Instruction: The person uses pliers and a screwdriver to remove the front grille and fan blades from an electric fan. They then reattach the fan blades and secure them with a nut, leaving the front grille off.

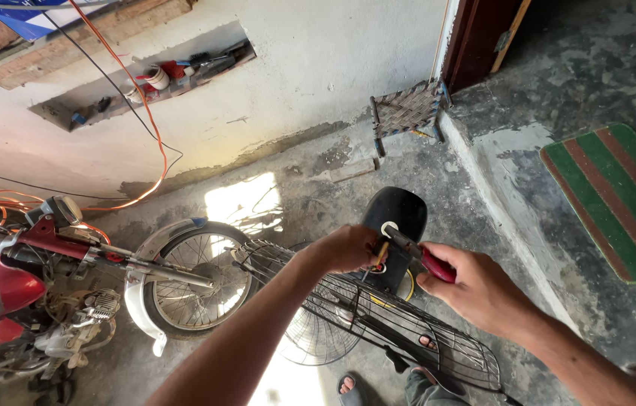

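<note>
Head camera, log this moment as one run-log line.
left hand: grips small part at fan motor | right hand: holds red-handled pliers on it | wire fan guard: below hands | motorcycle: left

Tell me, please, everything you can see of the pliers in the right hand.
The pliers have red-covered handles and a dark, dull metal head, worn-looking. The right hand closes around the handles, so only a short stretch of red shows above the fist. The tool lies slanted, its head pointing up and left toward the left hand, just above the black wire fan guard. The tips meet something small at the left fingers; what they pinch is too small to tell.
</note>
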